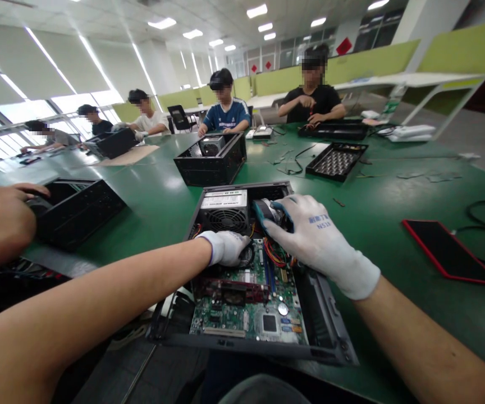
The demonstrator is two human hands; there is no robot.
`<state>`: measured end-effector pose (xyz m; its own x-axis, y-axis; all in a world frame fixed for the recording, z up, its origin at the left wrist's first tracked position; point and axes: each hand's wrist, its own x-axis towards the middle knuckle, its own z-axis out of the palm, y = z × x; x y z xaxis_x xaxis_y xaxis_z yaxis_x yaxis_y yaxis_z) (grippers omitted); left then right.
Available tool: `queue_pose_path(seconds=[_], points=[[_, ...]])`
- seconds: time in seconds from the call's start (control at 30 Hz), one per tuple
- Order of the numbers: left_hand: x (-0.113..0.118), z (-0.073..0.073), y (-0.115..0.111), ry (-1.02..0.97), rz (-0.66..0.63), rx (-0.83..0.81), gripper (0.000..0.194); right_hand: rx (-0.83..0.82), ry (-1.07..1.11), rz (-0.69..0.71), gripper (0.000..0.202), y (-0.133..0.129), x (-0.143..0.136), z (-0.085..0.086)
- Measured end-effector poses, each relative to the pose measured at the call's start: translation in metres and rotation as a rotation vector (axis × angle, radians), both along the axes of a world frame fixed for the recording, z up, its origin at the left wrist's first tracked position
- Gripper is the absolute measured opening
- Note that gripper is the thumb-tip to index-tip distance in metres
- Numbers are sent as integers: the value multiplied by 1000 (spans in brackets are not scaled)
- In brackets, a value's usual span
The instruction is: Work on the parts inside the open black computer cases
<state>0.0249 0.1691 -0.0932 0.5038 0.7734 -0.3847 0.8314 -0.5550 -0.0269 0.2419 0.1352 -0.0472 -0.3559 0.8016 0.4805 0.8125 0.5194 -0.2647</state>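
An open computer case (pixel 322 314) lies flat in front of me with its green motherboard (pixel 225 320) showing. My left hand (pixel 229 248), in a white glove, reaches in beside the round black cooling fan (pixel 247 257). Its fingers are closed, and what they grip is hidden. My right hand (pixel 305 224), gloved too, curls its fingers around a dark and silver part (pixel 270 210) in the case's far right corner; the hand covers much of it. Left of that part sits the power supply (pixel 223 207). Coloured cables (pixel 274 253) run below my right hand.
A red-edged black panel (pixel 448 252) and a black cable (pixel 484 213) lie on the green table (pixel 377 224) at right. Other open cases (pixel 213 165) stand farther back. A person's hand (pixel 7 224) works at a case on the left; several people sit across.
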Motion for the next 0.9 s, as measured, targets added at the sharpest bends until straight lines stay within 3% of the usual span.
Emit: queue_pose_path(seconds=[0.4, 0.7, 0.9], points=[[2, 9, 1, 133, -25, -6, 73, 36, 31, 39, 48, 0, 3, -3], [5, 11, 6, 187, 25, -26, 51, -1, 22, 26, 48, 0, 1, 0], [6, 11, 4, 183, -4, -17, 50, 8, 29, 26, 49, -1, 1, -1]])
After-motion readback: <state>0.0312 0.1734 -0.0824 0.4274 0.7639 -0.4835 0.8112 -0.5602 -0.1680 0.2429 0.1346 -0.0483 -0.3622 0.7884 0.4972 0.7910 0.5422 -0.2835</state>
